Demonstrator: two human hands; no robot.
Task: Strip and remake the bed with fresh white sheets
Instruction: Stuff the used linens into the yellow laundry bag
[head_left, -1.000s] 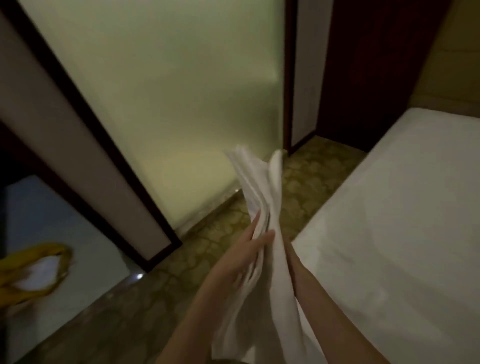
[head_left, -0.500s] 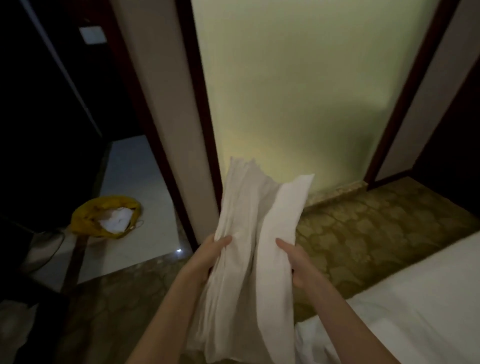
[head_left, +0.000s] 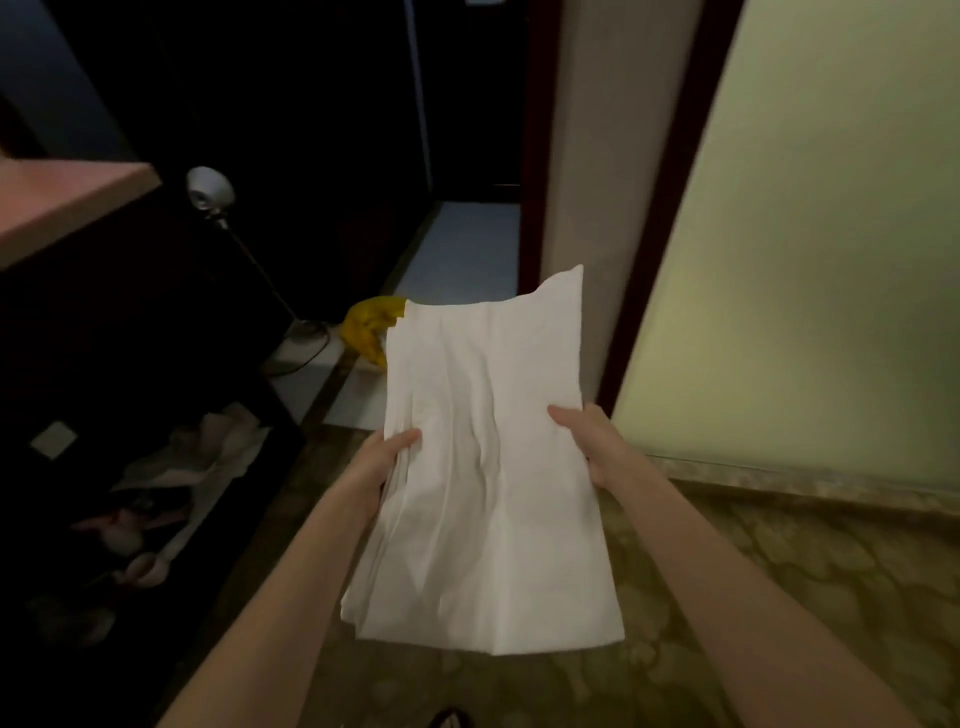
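Observation:
A folded white sheet (head_left: 488, 467) hangs flat in front of me, several layers thick, its lower edge loose above the floor. My left hand (head_left: 382, 460) grips its left edge with the thumb on top. My right hand (head_left: 589, 441) grips its right edge the same way. The bed is out of view.
A yellow bag (head_left: 370, 325) lies on the pale floor behind the sheet. A floor lamp (head_left: 210, 192) stands at the left beside a dark cabinet (head_left: 130, 364) with crumpled linen (head_left: 208, 452) low inside. A frosted glass panel (head_left: 810, 260) fills the right. Patterned carpet (head_left: 753, 597) lies underfoot.
I have turned left, away from the bed, which has left the view. The sheet, held edge-on a second ago, is now spread flat between both hands.

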